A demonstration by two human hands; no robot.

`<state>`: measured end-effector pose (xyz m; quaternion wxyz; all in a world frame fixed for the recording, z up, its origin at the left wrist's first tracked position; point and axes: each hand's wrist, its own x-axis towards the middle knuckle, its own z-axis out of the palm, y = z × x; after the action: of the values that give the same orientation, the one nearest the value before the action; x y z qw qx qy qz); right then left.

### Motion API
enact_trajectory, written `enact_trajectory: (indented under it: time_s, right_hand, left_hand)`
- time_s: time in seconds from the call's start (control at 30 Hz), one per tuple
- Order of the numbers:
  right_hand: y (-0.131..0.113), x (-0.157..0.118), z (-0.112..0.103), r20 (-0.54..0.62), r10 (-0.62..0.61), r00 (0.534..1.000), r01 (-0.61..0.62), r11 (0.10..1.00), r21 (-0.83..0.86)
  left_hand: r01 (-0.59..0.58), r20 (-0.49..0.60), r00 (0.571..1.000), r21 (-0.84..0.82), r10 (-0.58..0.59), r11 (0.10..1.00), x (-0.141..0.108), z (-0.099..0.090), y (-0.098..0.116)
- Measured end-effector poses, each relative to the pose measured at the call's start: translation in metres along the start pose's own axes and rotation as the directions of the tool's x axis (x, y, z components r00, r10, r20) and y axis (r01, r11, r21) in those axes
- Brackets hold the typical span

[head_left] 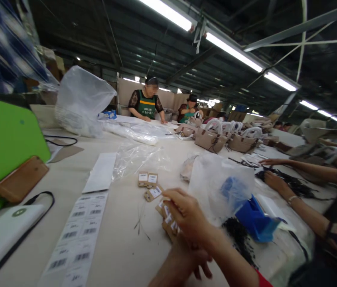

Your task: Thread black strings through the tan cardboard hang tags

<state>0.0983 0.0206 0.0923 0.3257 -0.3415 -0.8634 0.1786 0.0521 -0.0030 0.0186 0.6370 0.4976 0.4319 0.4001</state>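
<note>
A stack of brown cards with white labels (168, 221) is in my left hand (183, 257), palm side partly hidden under the other wrist. My right hand (188, 211) is over the stack's upper end, its thumb and index finger pinched together. A small pale bit shows at those fingertips, too small to name. Just beyond, several small brown cards with barcode labels (152, 179) lie on the table (126, 247). Thin dark-tipped strings (140, 223) are left of the stack. Farther left lies a long sheet of barcode labels (77, 239).
At left are a green panel (6, 147), a brown phone (21, 179) and a white power bank (9, 239). Plastic bags, a blue box (256, 219) and black pieces (240, 239) lie right. A co-worker's hands (276, 183) touch black straps. Handbags (210, 139) and people are behind.
</note>
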Motion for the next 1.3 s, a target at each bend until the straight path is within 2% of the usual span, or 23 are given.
enact_trajectory:
  time_s: [0.07,0.1,0.17,0.23,0.27,0.33,0.43,0.5,0.53,0.63,0.7,0.77,0.83,0.9,1.3]
  right_hand:
    - [0.009,-0.024,-0.02,-0.17,0.134,0.976,-0.123,0.99,0.069]
    - [0.015,-0.039,-0.027,-0.229,0.195,0.954,-0.18,0.98,0.087]
    - [0.028,-0.071,-0.032,-0.27,0.307,0.912,-0.288,0.951,0.11]
    - [0.037,-0.102,-0.028,-0.267,0.392,0.88,-0.371,0.92,0.129]
    - [0.039,-0.116,-0.024,-0.268,0.422,0.866,-0.398,0.907,0.14]
    - [0.041,-0.137,-0.013,-0.25,0.469,0.847,-0.438,0.883,0.17]
    - [0.041,-0.155,-0.002,-0.239,0.495,0.835,-0.456,0.867,0.201]
    - [0.045,-0.162,-0.002,-0.327,0.496,0.804,-0.464,0.868,0.177]
    - [0.048,-0.165,-0.003,-0.406,0.496,0.768,-0.479,0.865,0.152]
    - [0.063,-0.174,-0.015,-0.608,0.489,0.625,-0.566,0.821,0.079]
    - [0.073,-0.182,-0.026,-0.682,0.493,0.541,-0.63,0.774,0.06]
    - [0.08,-0.188,-0.035,-0.72,0.499,0.482,-0.677,0.734,0.055]
    - [0.083,-0.193,-0.04,-0.736,0.512,0.442,-0.71,0.702,0.062]
    - [0.084,-0.195,-0.042,-0.728,0.539,0.424,-0.727,0.682,0.082]
    - [0.084,-0.2,-0.039,-0.611,0.681,0.405,-0.668,0.676,0.311]
  left_hand:
    - [0.005,-0.177,0.984,0.079,0.009,0.997,-0.014,-0.003,-0.005]
    - [0.007,-0.281,0.959,0.13,0.03,0.992,-0.019,-0.008,-0.006]
    - [0.034,-0.438,0.895,0.253,0.083,0.967,-0.025,-0.017,-0.004]
    - [0.086,-0.519,0.846,0.364,0.125,0.928,-0.027,-0.023,0.0]
    - [0.122,-0.532,0.834,0.434,0.144,0.893,-0.028,-0.023,0.002]
    - [0.195,-0.515,0.837,0.598,0.186,0.777,-0.03,-0.017,0.005]
    - [0.269,-0.44,0.869,0.805,0.228,0.529,-0.032,-0.006,0.005]
    - [0.292,-0.416,0.884,0.847,0.213,0.443,-0.033,-0.004,0.004]
    - [0.302,-0.412,0.89,0.853,0.195,0.425,-0.033,-0.005,0.003]
    - [0.311,-0.405,0.905,0.841,0.132,0.443,-0.031,-0.012,0.003]
    - [0.322,-0.401,0.913,0.825,0.08,0.464,-0.03,-0.017,0.003]
    - [0.347,-0.411,0.911,0.809,0.034,0.475,-0.029,-0.019,0.005]
    - [0.363,-0.423,0.906,0.801,0.02,0.476,-0.029,-0.021,0.005]
    - [0.362,-0.426,0.904,0.8,0.029,0.478,-0.029,-0.022,0.006]
    - [0.426,-0.443,0.893,0.777,-0.079,0.462,-0.023,-0.034,0.01]
